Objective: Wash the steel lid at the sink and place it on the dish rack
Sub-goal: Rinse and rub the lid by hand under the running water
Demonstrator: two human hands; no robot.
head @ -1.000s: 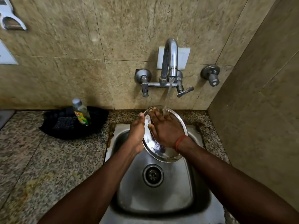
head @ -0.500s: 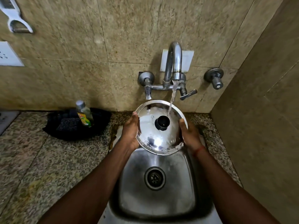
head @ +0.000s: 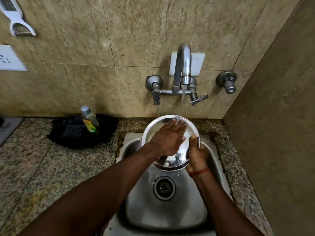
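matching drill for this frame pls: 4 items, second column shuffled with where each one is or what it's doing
Items
1. steel lid
2. left hand
3. right hand
4. dish soap bottle

States
A. grips the lid's right rim
B. stands on the counter left of the sink, by the black cloth
C. lies flat on the lid's face, under the stream
D. held tilted over the sink basin, under the running tap

Pairs: 1-D, 2-C, 3-A, 4-B
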